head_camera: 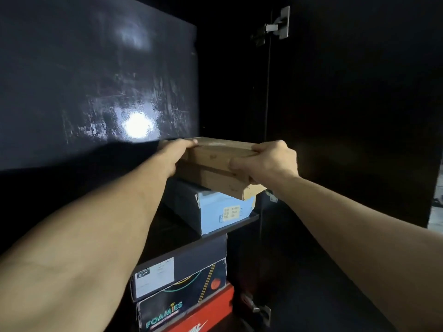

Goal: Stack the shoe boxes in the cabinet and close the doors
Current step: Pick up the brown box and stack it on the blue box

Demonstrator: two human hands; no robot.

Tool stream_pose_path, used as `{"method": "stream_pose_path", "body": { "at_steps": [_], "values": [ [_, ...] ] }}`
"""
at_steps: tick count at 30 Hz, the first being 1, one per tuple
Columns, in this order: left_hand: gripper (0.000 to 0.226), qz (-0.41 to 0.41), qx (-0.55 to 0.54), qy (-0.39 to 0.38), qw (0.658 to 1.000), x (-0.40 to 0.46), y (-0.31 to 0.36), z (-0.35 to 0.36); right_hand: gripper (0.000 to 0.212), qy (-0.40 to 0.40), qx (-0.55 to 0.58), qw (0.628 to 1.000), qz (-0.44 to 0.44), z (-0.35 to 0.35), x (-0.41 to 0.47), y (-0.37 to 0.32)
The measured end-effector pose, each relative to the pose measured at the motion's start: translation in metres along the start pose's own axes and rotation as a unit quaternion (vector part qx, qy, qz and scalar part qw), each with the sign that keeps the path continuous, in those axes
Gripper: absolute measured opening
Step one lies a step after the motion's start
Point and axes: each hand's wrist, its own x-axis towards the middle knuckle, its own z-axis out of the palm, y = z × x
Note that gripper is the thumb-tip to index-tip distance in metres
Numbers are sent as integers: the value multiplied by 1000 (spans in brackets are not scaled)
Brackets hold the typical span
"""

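Both the left hand (178,153) and right hand (271,160) clamp the plain brown cardboard shoe box (217,164) by its ends, just above the pale blue-ended box (225,212) beneath them, where overhanging its front edge could tip it out.

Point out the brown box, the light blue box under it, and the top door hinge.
brown box (215,156): head view, front long side.
light blue box (215,212): head view, labelled end face.
top door hinge (279,25): head view, metal arm.
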Motion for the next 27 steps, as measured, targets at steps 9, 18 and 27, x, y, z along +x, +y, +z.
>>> {"method": "stream_pose_path", "body": {
  "at_steps": [9,18,27],
  "values": [
    [78,50,31,5,998,48,-30,7,29,-56,31,998,19,57,36,-3],
    [72,81,110,55,989,28,-30,2,43,-139,19,990,-21,57,32,8],
    [43,191,100,221,951,-29,-21,30,53,-144,-14,989,31,-10,-10,34]
  ]
}}
